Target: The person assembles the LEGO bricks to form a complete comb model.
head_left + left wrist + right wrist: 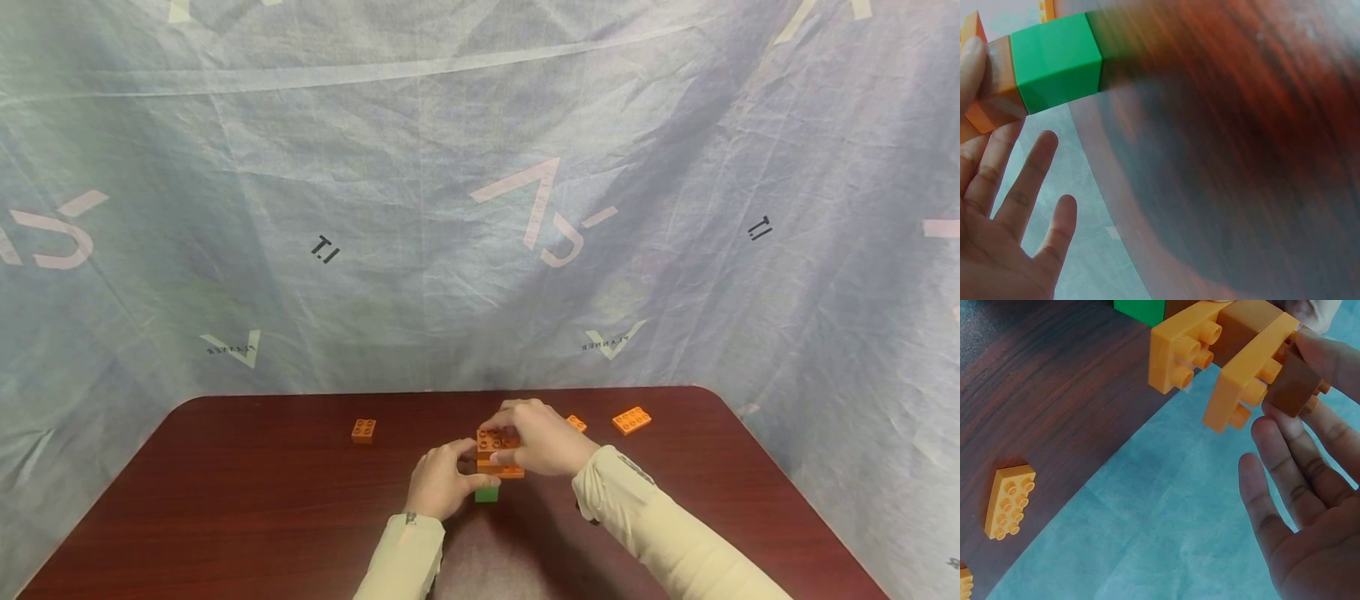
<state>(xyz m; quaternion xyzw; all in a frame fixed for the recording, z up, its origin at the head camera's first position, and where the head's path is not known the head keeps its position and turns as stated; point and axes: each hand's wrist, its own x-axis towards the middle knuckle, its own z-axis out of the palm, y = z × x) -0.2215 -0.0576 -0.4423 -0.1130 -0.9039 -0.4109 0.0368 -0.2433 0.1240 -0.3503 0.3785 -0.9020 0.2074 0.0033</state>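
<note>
Both hands hold one stack of toy building blocks, above the table's middle in the head view. A green block (1057, 62) forms its bottom end, joined to a brown block (1002, 81). Two flat orange plates, a lower one (1166, 359) and an upper one (1235, 381), jut sideways with bare studs and have brown between them. Another brown block (1294, 384) tops the stack, pinched by my right hand (543, 439) between thumb and fingers. From the left, my left hand (437, 482) grips the lower part just above the green block, its outer fingers spread free.
On the dark red wooden table (262, 500), a small brown block (363, 431) lies back left. An orange plate (632, 421) lies back right; another orange plate (576, 423) is partly hidden behind the right hand. A printed grey cloth (420, 292) hangs behind the table.
</note>
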